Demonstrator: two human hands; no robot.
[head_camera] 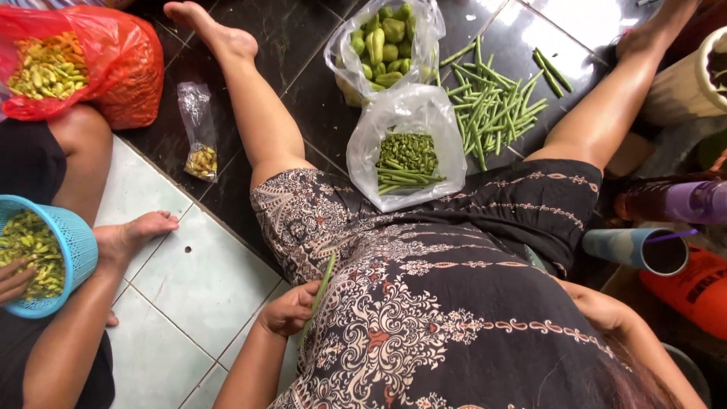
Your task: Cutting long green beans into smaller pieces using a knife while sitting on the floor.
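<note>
Dark, glossy floor tiles (303,83) carry everything in the head view, giving way to pale tiles (197,280) at the lower left. A person in a black patterned dress (424,303) sits on the floor with bare legs spread apart.

Their left hand (289,309) rests at the left hip, fingers curled around one long green bean (322,284) that stands nearly upright against the dress. Their right hand (602,307) lies at the right hip, half hidden behind the body; I cannot tell whether it is spread or closed.

Between the legs, just beyond the hem, sits an open clear plastic bag (405,144) holding cut bean pieces and a few whole beans. Just beside it, toward the right leg, a loose pile of long beans (492,106) lies on the dark tiles. Farther out, another clear bag (386,38) holds chunky light green pods.

At the floor's far left corner, a red plastic bag (121,68) holds yellowish pods. A small clear packet (198,140) lies near it. Another person at the left edge holds a blue plastic basket (72,242) of greenish pieces.

Along the right edge lie a tumbler (636,248) and a purple bottle (693,201).
</note>
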